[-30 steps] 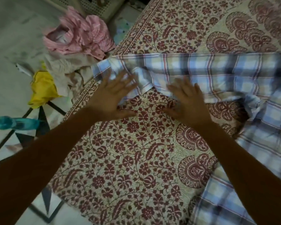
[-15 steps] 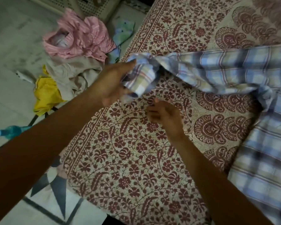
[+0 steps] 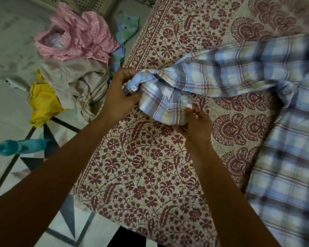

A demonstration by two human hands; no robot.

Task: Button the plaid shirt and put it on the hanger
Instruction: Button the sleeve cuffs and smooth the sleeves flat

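Note:
A blue, cream and red plaid shirt [image 3: 239,68] lies across the patterned bed, its body at the right and one sleeve stretched to the left. My left hand [image 3: 118,97] grips the sleeve's cuff end, where a white button [image 3: 133,88] shows beside my thumb. My right hand [image 3: 194,125] pinches the other edge of the cuff [image 3: 164,106] from below. The cuff is lifted slightly off the bed between both hands. No hanger is in view.
The bed has a maroon floral cover [image 3: 141,166]. On the floor at the left lie a pink striped shirt [image 3: 78,36], a beige garment [image 3: 75,81], a yellow cloth [image 3: 43,102] and a teal bottle [image 3: 20,146].
Both hands were flat on the sleeve a second ago. My left hand then picked up the cuff, and my right hand has come up and taken its other edge.

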